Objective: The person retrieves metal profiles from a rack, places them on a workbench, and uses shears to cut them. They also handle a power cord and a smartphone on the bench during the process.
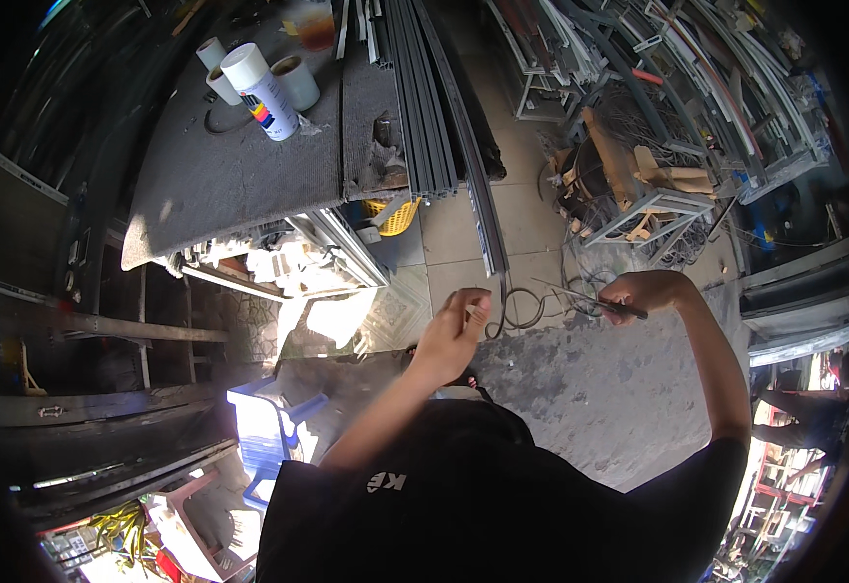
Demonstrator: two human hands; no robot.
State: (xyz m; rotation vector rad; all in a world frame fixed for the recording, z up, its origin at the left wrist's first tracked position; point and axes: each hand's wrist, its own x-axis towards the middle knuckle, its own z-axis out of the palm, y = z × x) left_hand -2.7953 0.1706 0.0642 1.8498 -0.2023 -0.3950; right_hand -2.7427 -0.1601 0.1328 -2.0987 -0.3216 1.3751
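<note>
My left hand [454, 335] is closed, thumb and fingers pinched together at a thin dark flexible strip [525, 325]. The strip curls into loops just right of the fingertips, near the end of a long dark bar [490, 248]. How the fingers grip it is partly hidden. To the right, my right hand [638, 293] is wrapped round the dark handles of a pair of scissors [580, 295]. Their narrow blades point left toward the loops, apart from my left hand.
A carpeted workbench [240, 175] at the upper left bears a spray can [271, 109], rolls [295, 83] and several dark profiles [423, 107]. A yellow basket [397, 218] sits below. A metal frame [653, 219] with cardboard scraps stands right; a blue plastic stool [261, 428] is lower left.
</note>
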